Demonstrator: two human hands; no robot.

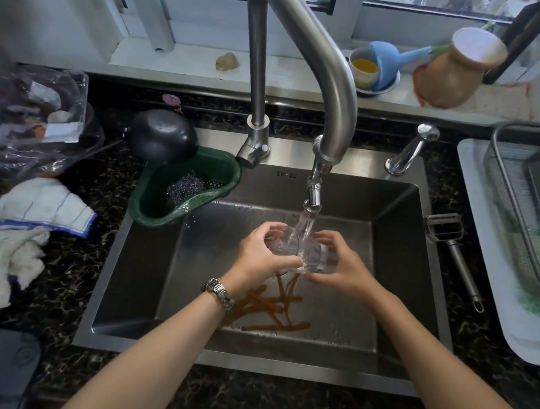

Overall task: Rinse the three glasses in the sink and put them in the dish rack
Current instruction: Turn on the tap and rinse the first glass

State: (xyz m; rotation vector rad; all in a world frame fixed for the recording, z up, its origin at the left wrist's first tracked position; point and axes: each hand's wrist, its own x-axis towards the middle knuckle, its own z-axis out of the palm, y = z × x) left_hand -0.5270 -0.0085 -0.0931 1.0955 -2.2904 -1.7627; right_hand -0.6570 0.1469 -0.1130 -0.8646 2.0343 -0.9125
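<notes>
Kitchen, below a window sill; a dark marbled surface (80, 275) carries a steel sink (393, 273) set into its middle, with a tap (327, 91) rising from the sink's rear edge and running. One glass (294, 252) is in hand under the stream, above the centre of the basin, lying tilted on its side with the mouth toward the left. The left hand (259, 257) grips it at the mouth end, fingers curled over the rim and thumb beneath; the right hand (340, 264) holds the base end, fingers bent around it. Both sets of fingers are clamped on the glass. Only this one glass can be made out; the other two are not seen in the sink. The rack (513, 198) stands on a tray at the right edge of the surface, well apart from the basin, and no glass can be made out in it. Brown streaks (272, 310) lie on the basin floor near its front edge. Assessment: the glass is light, rigid and brittle, and wet it will be slippery; a knock against the steel wall or the spout would likely chip it. Hold is best taken around the body wall with thumb opposed, not by the thin rim alone, before carrying it right to the rack.
</notes>
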